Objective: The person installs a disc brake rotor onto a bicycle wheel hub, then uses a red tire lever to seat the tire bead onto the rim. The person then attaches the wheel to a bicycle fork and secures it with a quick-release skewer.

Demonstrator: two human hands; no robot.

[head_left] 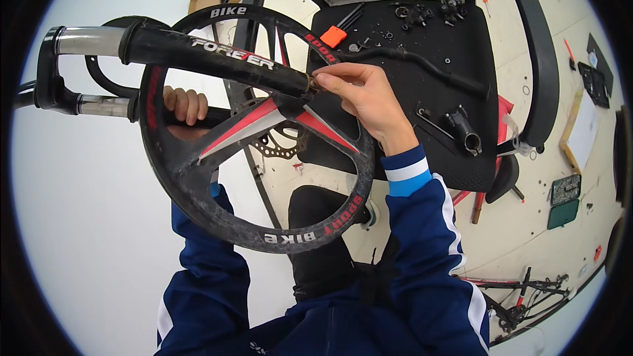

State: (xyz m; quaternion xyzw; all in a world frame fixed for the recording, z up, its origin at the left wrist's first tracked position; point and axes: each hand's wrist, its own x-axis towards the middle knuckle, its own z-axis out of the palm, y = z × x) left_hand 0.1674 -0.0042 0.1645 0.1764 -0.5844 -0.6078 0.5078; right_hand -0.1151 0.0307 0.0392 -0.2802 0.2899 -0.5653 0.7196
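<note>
A black bicycle wheel [173,165] with broad red-and-white spokes is held up in front of me. A black suspension fork [165,53] with silver tubes straddles it, its crown at the left. Behind the wheel's rim, my left hand [186,107] is closed around the lower fork leg. My right hand [362,95] is closed in a pinch, thumb and index finger at the upper leg's end by the wheel's centre. A brassy bit shows there, but the fingertips hide what they grip. Partly hidden behind the spokes is a brake disc [280,147].
A black chair [402,128] ahead bears a handlebar [422,64], a stem [463,130], an orange tool holder [333,36] and several small parts. On the floor at right lie a green case [562,214], a white board [580,130] and a bicycle frame [527,293]. A white tabletop [72,224] is at left.
</note>
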